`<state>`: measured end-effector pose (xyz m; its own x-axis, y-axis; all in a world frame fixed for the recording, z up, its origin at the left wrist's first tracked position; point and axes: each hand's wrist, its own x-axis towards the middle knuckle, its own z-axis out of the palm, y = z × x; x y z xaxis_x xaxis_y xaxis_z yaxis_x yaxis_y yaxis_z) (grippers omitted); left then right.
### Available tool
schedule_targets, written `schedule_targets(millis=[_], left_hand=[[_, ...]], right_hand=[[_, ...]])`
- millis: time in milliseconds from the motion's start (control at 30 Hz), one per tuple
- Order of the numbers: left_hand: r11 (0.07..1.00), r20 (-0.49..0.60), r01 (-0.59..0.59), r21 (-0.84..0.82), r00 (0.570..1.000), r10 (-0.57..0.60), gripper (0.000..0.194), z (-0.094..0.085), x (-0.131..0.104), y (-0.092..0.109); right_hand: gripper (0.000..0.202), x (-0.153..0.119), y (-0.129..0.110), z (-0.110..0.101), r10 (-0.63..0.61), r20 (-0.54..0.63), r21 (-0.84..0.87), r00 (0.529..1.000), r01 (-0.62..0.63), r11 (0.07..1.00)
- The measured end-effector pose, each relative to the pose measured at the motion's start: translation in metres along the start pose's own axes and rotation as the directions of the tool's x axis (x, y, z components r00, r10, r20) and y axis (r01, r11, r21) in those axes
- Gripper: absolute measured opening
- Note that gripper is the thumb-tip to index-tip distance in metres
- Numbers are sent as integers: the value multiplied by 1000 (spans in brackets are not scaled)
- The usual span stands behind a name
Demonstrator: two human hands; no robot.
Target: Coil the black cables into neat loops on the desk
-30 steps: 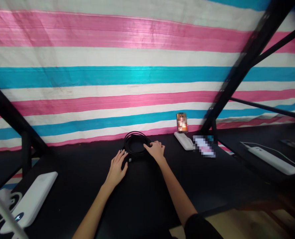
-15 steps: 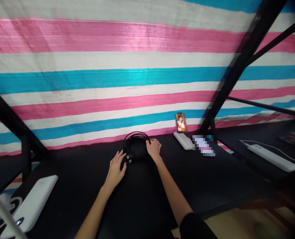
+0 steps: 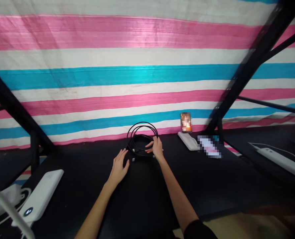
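Observation:
A coiled black cable [image 3: 132, 143] lies on the black table [image 3: 137, 199], its upper loops raised and spread apart. Small light connectors [image 3: 133, 159] show at the coil's near side. My right hand [image 3: 156, 148] grips the right side of the loops between thumb and fingers, some fingers reaching inside the coil. At the coil's left edge, my left hand [image 3: 119, 165] rests palm down with its fingers apart, the fingertips close to the cable.
A white device [image 3: 43, 194] and white cords lie at the left. Right of the coil are an upright phone [image 3: 186, 122], a white block [image 3: 188, 141] and a blurred item [image 3: 209, 147]. Another white device [image 3: 282, 162] lies far right. Black frame bars slant at both sides.
My right hand has lifted and loosened the upper loops, which now stand higher and wider apart. The view has shifted slightly left. My left hand stays beside the coil.

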<state>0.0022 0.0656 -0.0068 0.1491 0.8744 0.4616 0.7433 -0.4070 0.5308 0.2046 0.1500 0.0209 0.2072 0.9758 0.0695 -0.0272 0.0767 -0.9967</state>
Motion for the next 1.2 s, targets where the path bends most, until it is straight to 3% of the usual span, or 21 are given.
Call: schedule_targets(millis=[200, 367, 467, 567, 667, 800, 967, 1200], left_hand=[[992, 9, 100, -82, 995, -100, 44, 6, 0, -4], [991, 40, 101, -91, 994, -98, 46, 11, -1, -7], [994, 55, 87, -73, 995, -83, 47, 12, -2, -6], [997, 52, 59, -51, 997, -56, 47, 12, -3, -6], [999, 44, 22, -37, 999, -20, 47, 12, -4, -6], [1000, 38, 0, -20, 999, 1, 47, 11, -5, -5], [1000, 51, -7, 6, 999, 7, 47, 8, -5, 0], [999, 43, -28, 17, 999, 27, 46, 4, -2, 3]], right_hand=[[20, 0, -4, -9, 28, 29, 123, 999, -32, 992], [21, 1, 2, -15, 128, 105, 73, 986, -136, 988], [28, 2, 7, -18, 122, 111, -26, 986, -120, 992], [34, 2, 8, -23, -22, 62, -259, 998, 37, 965], [36, 1, 5, -29, -139, 5, -532, 990, 120, 838], [40, -1, 2, -31, -196, -28, -748, 980, 110, 655], [48, -1, 9, -29, -162, -9, -840, 987, 80, 537], [39, -2, 11, -29, -186, -74, -777, 980, 60, 626]])
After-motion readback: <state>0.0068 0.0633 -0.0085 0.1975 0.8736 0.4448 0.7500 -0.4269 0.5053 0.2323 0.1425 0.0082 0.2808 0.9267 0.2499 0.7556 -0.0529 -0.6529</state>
